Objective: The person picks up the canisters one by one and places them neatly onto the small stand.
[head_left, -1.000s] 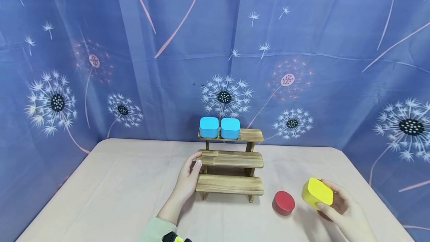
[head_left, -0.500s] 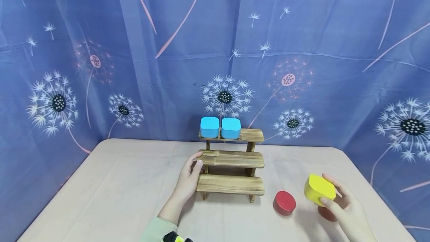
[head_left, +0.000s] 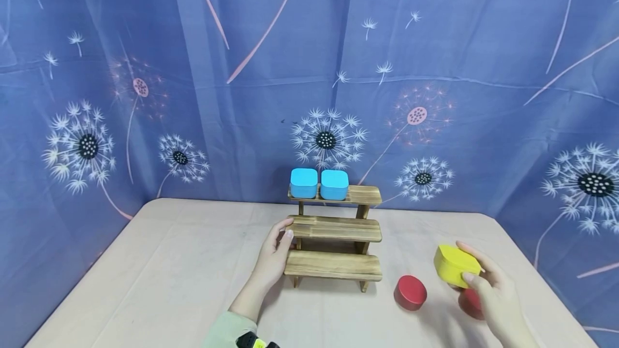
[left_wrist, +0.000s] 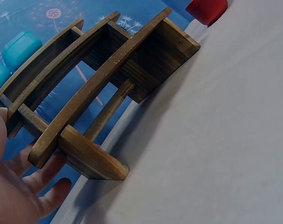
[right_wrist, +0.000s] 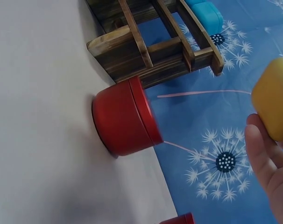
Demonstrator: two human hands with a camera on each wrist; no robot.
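Note:
A three-tier wooden display stand [head_left: 333,266] stands on the table, with two light blue rounded-square tins [head_left: 303,183] side by side on its top tier. My left hand [head_left: 272,255] holds the left end of the middle tier, thumb in front; in the left wrist view its fingers [left_wrist: 50,173] reach behind the stand's end. My right hand [head_left: 498,291] grips a yellow rounded-square tin [head_left: 454,265] between thumb and fingers, raised over the table right of the stand. The same yellow tin [right_wrist: 274,100] shows at the right edge of the right wrist view.
A round red lidded tin [head_left: 410,292] stands on the table just right of the stand. Another red tin [head_left: 470,304] is partly hidden behind my right hand. A blue dandelion-print curtain [head_left: 242,122] hangs behind the pale tabletop [head_left: 169,267].
My right hand has lifted the yellow tin slightly up and away from me, uncovering more of the red tin beneath it. My left hand keeps its hold on the stand.

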